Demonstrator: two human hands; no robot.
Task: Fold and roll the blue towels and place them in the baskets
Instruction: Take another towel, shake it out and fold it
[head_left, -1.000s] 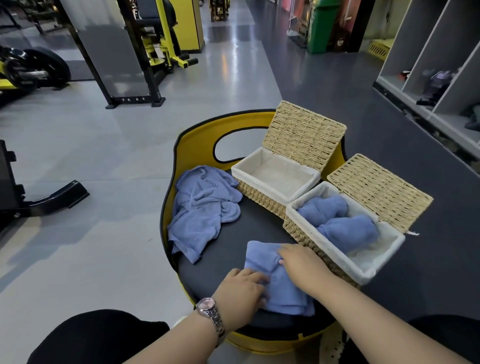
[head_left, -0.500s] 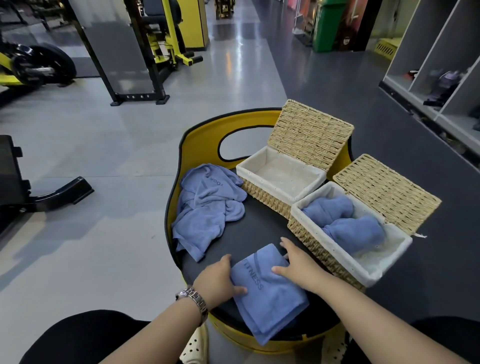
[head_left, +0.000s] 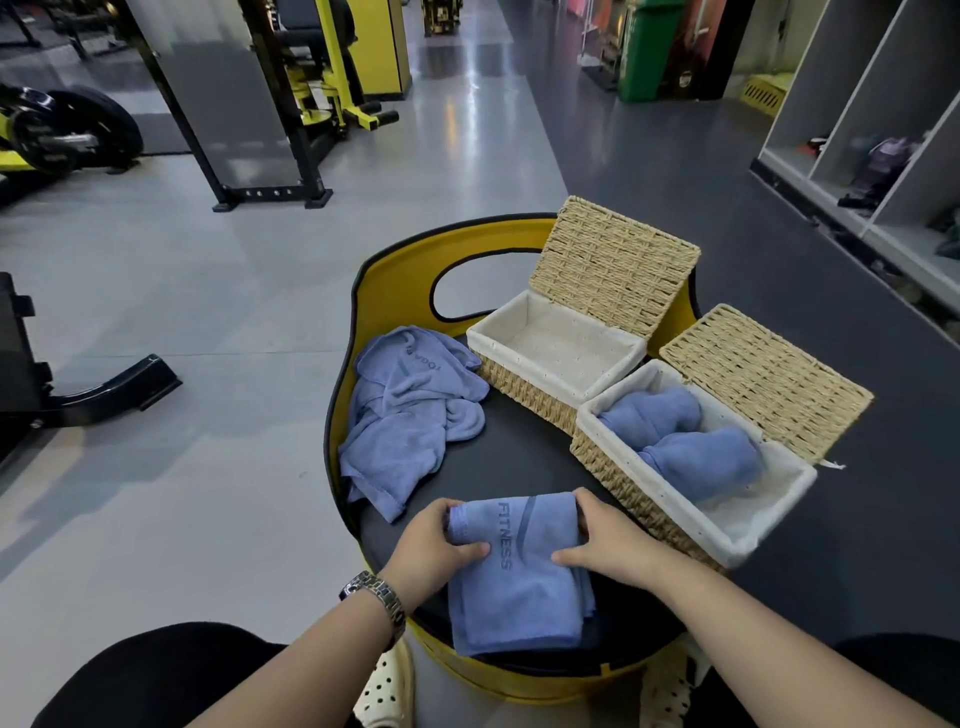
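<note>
There is one view only, from a wide-angle camera on the person's head, looking forward and steeply down. It sits close above the round black padded desk with a yellow rim (head_left: 524, 457), which fills the lower middle of the frame. Both forearms enter from the bottom edge. The grey gym floor (head_left: 182, 312) stretches away toward the top.

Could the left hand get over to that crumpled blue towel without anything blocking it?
Probably yes. The crumpled towel lies in the open on the black seat, on the left hand's own side, with only bare seat between. But that hand now grips the folded towel, so it must let go first.
</note>
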